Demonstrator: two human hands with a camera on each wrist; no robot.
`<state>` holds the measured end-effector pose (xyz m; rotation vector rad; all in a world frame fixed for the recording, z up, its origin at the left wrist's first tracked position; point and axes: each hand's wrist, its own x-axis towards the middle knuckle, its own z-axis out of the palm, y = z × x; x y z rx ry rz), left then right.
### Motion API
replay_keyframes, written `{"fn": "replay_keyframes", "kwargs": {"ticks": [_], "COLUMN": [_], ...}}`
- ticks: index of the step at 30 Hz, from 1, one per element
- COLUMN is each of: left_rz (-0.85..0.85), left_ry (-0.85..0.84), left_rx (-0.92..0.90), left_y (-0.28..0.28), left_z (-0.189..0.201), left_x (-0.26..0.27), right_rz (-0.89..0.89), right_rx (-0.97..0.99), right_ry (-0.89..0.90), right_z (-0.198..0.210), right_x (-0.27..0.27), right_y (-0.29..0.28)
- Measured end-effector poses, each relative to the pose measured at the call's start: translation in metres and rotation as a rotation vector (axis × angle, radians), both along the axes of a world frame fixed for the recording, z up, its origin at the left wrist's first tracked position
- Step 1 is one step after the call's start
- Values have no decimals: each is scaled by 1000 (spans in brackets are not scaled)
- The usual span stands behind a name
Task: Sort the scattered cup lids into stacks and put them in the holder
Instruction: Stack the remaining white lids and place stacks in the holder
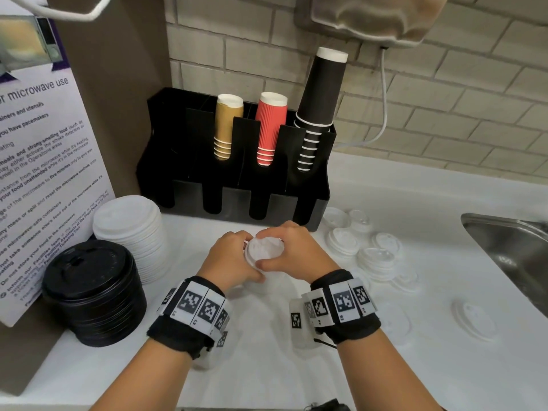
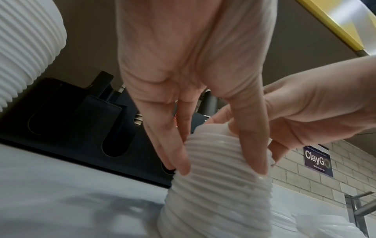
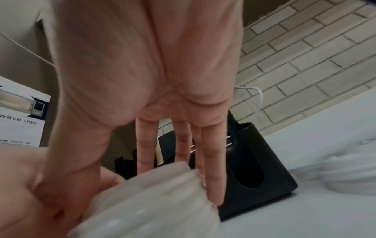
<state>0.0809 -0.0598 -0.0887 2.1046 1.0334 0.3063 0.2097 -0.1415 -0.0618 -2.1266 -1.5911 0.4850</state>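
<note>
White countertop [image 1: 385, 366] runs from a microwave notice [image 1: 44, 161] on the left to a steel sink [image 1: 510, 250] on the right, with pale brick behind; a black holder [image 1: 308, 209] stands against the wall, paper cups in its rear slots, its front slots dark and seemingly vacant. Both hands meet at a tall stack of small white lids [image 2: 215, 177] standing on the counter before the holder; the left hand [image 1: 234, 262] has its fingers curled round the stack's near side, and the right hand [image 1: 293, 250] clasps its top from the other side. Loose small lids [image 1: 376, 259] lie scattered to the right; a large white lid stack [image 1: 130, 232] and a black lid stack [image 1: 95, 295] stand left. The stack looks tall and leans slightly, so lifting it by the top alone could let the lower lids slip free and spill; tilting it towards a slot might fan it apart; a wrong-width slot would probably jam it.
</note>
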Motion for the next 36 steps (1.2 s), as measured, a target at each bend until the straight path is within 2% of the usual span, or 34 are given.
{"fn": "replay_keyframes", "kwargs": {"ticks": [5, 9, 11, 16, 22, 31, 34, 36], "left_rz": [-60, -80, -83, -93, -122, -148, -151, -162], "left_ry": [-68, -23, 30, 88, 125, 183, 182, 180], "left_rx": [-25, -38, -32, -62, -22, 84, 106, 113], "left_y": [-3, -1, 1, 3, 1, -8, -12, -14], "left_z": [1, 2, 3, 3, 2, 3, 2, 2], "left_x": [-1, 0, 1, 6, 13, 25, 28, 31], "right_rz": [-26, -26, -56, -158, -203, -178, -192, -230], "right_rx": [28, -24, -123, -583, -719, -712, -599, -418], "right_ry": [54, 79, -7, -101, -121, -107, -62, 41], "right_z": [-8, -3, 4, 12, -2, -7, -7, -2], "right_x": [0, 8, 19, 35, 25, 24, 32, 41], "right_y": [-6, -16, -26, -59, -72, -79, -84, -88]}}
